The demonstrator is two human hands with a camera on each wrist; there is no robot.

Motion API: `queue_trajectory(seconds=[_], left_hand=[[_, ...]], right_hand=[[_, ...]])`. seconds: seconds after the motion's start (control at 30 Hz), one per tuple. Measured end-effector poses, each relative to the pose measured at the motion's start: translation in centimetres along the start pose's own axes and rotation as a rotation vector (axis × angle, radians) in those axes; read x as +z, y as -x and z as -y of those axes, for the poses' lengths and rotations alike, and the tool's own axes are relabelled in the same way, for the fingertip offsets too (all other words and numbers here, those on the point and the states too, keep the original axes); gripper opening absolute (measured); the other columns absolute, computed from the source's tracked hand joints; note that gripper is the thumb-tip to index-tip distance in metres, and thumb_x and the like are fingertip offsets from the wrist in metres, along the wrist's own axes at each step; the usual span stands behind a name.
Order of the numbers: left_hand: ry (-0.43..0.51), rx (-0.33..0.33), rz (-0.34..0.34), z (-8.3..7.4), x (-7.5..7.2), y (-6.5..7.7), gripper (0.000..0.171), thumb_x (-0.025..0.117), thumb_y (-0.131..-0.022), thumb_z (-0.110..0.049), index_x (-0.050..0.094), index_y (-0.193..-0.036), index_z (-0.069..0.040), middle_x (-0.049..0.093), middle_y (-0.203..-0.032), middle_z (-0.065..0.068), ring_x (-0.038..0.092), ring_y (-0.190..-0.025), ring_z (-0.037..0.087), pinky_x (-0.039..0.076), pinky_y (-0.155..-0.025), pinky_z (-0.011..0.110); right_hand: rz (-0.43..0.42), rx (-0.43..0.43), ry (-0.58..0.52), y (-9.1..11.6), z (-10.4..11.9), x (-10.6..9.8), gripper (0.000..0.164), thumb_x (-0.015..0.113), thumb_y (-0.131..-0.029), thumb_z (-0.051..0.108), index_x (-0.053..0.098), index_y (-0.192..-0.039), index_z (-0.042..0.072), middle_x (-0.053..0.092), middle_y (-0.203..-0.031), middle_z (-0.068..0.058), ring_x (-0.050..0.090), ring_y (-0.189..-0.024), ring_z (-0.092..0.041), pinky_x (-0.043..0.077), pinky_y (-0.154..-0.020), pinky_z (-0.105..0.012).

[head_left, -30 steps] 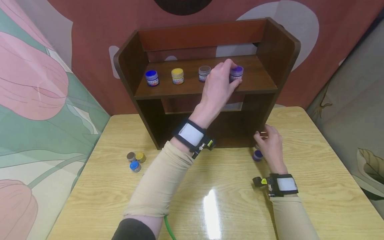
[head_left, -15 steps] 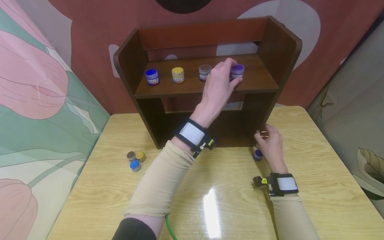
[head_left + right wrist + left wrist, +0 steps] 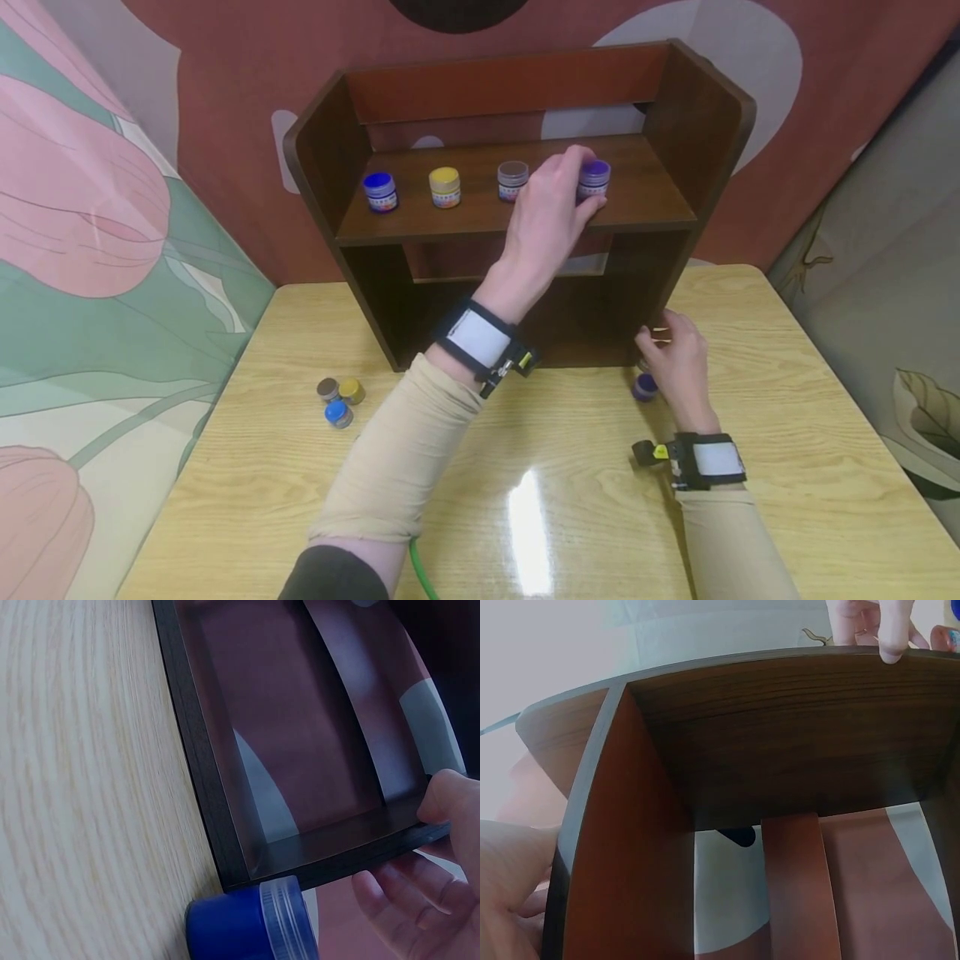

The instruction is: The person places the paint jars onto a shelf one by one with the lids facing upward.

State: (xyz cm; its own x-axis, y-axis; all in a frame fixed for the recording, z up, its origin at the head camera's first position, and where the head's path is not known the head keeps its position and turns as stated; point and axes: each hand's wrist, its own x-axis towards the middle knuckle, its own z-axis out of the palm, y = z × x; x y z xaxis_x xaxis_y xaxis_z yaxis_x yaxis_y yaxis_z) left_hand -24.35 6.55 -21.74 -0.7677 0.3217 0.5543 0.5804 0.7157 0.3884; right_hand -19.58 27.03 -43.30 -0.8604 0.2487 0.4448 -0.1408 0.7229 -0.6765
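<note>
On the upper board of a dark brown wooden shelf (image 3: 450, 225), my left hand (image 3: 547, 204) holds a purple-lidded paint jar (image 3: 596, 177) between fingers and thumb. To its left, brown (image 3: 513, 179), yellow (image 3: 445, 187) and blue (image 3: 381, 192) paint jars stand in a row. Lower down, my right hand (image 3: 675, 358) grips the front edge of the shelf's right side panel, thumb inside and fingers outside, as the right wrist view shows. A dark blue-purple jar (image 3: 644, 387) stands on the table by that panel's foot. In the left wrist view the held jar is hidden.
Brown (image 3: 327, 390), yellow (image 3: 351, 392) and blue (image 3: 338, 414) jars cluster on the wooden table (image 3: 262, 483) at the left. Patterned cloth (image 3: 247, 50) hangs behind the shelf and along both sides. A green cable (image 3: 422, 571) shows below the left sleeve.
</note>
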Motion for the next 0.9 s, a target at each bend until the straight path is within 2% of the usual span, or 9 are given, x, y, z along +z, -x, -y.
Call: queue_trajectory(seconds=[0.13,0.27,0.53,0.57,0.63,0.7,0.77,0.83,0.9], left_hand=[[-0.03,0.008,-0.026,-0.2,-0.5,0.5,0.05,0.071,-0.092,-0.029,0.054,-0.135,-0.01,0.064,-0.135,0.006,0.061,-0.126,0.016,0.046,-0.11,0.021],[-0.075,0.028,-0.095,-0.3,-1.3,1.4,0.047,0.072,-0.092,-0.029,0.058,-0.133,-0.01,0.065,-0.134,0.005,0.061,-0.125,0.016,0.046,-0.111,0.022],[-0.134,0.113,-0.217,-0.1,-2.0,4.5,0.038,0.071,-0.093,-0.032,0.066,-0.126,-0.013,0.071,-0.125,0.002,0.067,-0.112,0.015,0.057,-0.091,0.022],[-0.141,0.13,-0.235,0.1,-2.0,4.9,0.036,0.07,-0.093,-0.032,0.067,-0.124,-0.013,0.072,-0.123,0.001,0.068,-0.109,0.015,0.058,-0.088,0.022],[-0.154,0.161,-0.269,0.4,-1.8,5.8,0.031,0.07,-0.094,-0.032,0.069,-0.12,-0.014,0.074,-0.118,0.0,0.069,-0.104,0.015,0.059,-0.083,0.021],[-0.164,0.184,-0.297,0.9,-1.6,6.6,0.028,0.069,-0.095,-0.032,0.071,-0.116,-0.014,0.075,-0.115,0.0,0.07,-0.099,0.015,0.059,-0.079,0.021],[-0.169,0.193,-0.307,1.4,-1.6,7.4,0.026,0.068,-0.095,-0.032,0.072,-0.114,-0.014,0.076,-0.112,0.0,0.07,-0.096,0.015,0.059,-0.078,0.021],[-0.168,0.196,-0.31,2.0,-1.6,8.2,0.024,0.068,-0.095,-0.031,0.073,-0.111,-0.014,0.076,-0.11,0.0,0.071,-0.094,0.015,0.059,-0.076,0.022],[-0.165,0.195,-0.311,2.8,-1.6,9.1,0.023,0.069,-0.094,-0.031,0.073,-0.11,-0.014,0.077,-0.108,0.0,0.071,-0.092,0.015,0.058,-0.074,0.022]], right_hand=[[0.006,0.008,-0.001,0.0,0.0,0.0,0.027,0.059,-0.095,0.016,0.064,-0.113,-0.003,0.066,-0.107,-0.023,0.071,-0.092,-0.041,0.06,-0.075,-0.054],[0.012,0.02,-0.005,0.0,0.1,0.0,0.028,0.059,-0.095,0.016,0.064,-0.114,-0.003,0.066,-0.109,-0.023,0.071,-0.093,-0.042,0.06,-0.075,-0.054],[0.013,0.025,0.002,0.0,0.2,-0.1,0.027,0.058,-0.095,0.017,0.064,-0.112,-0.003,0.065,-0.108,-0.023,0.07,-0.095,-0.042,0.06,-0.076,-0.053],[0.012,0.025,0.003,0.0,0.2,-0.1,0.027,0.059,-0.095,0.017,0.064,-0.111,-0.003,0.065,-0.107,-0.023,0.071,-0.094,-0.041,0.061,-0.075,-0.049],[0.009,0.025,0.006,0.0,0.2,-0.1,0.026,0.059,-0.094,0.017,0.065,-0.109,-0.003,0.066,-0.107,-0.022,0.071,-0.093,-0.04,0.061,-0.071,-0.032],[0.008,0.023,0.006,0.0,0.2,-0.2,0.025,0.059,-0.094,0.017,0.065,-0.108,-0.003,0.066,-0.106,-0.022,0.071,-0.092,-0.04,0.054,-0.067,-0.014],[0.008,0.022,0.009,0.0,0.2,-0.2,0.025,0.059,-0.094,0.017,0.065,-0.107,-0.003,0.067,-0.105,-0.022,0.071,-0.091,-0.039,0.045,-0.064,-0.006],[0.008,0.018,0.012,0.0,0.2,-0.1,0.025,0.059,-0.094,0.017,0.065,-0.107,-0.003,0.067,-0.106,-0.022,0.071,-0.091,-0.039,0.05,-0.064,-0.011],[0.009,0.016,0.02,0.0,0.2,-0.1,0.025,0.06,-0.094,0.018,0.065,-0.108,-0.003,0.067,-0.106,-0.022,0.071,-0.092,-0.039,0.059,-0.067,-0.026]])
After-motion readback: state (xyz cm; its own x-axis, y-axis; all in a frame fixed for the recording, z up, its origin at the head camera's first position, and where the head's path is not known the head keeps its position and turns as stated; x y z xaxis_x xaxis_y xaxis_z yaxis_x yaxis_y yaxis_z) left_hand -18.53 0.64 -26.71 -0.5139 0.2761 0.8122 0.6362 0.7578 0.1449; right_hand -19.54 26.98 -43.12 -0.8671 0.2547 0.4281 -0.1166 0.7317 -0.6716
